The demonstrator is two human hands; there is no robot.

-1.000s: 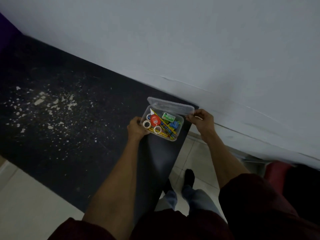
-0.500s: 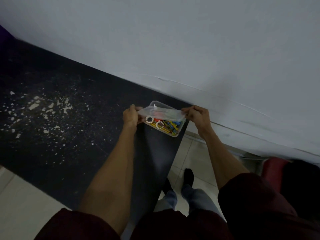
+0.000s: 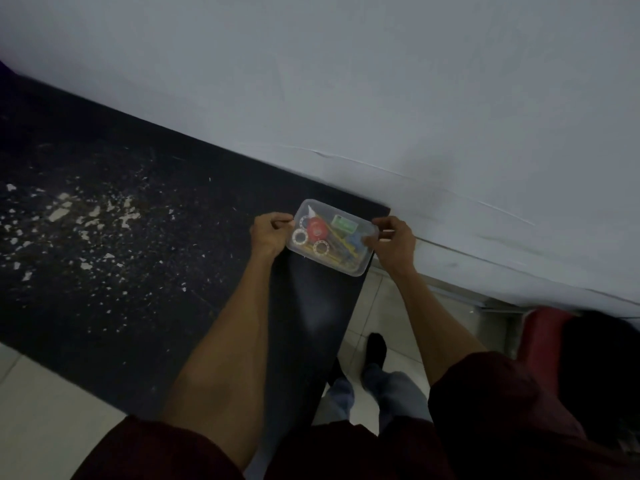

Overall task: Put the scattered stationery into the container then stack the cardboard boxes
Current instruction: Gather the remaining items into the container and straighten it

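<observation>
The container [image 3: 358, 271] is clear plastic, showing a red disc [image 3: 317, 228], a green piece [image 3: 344, 224], a blue piece [image 3: 355, 241], yellow sticks [image 3: 341, 262] and two white rings [image 3: 300, 238]. The surface [image 3: 104, 271] is black, speckled with white flecks towards the left. The wall [image 3: 346, 81] is pale grey, the floor tiles [image 3: 34, 410] off-white, the sleeves [image 3: 156, 452] dark maroon.

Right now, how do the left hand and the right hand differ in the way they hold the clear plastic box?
The left hand grips the box at its left end, over the dark table; the right hand grips its right end, past the table's edge. One finger of the right hand lies on the lid; the left hand's fingers stop at the rim. Both hold the closed box.
</observation>
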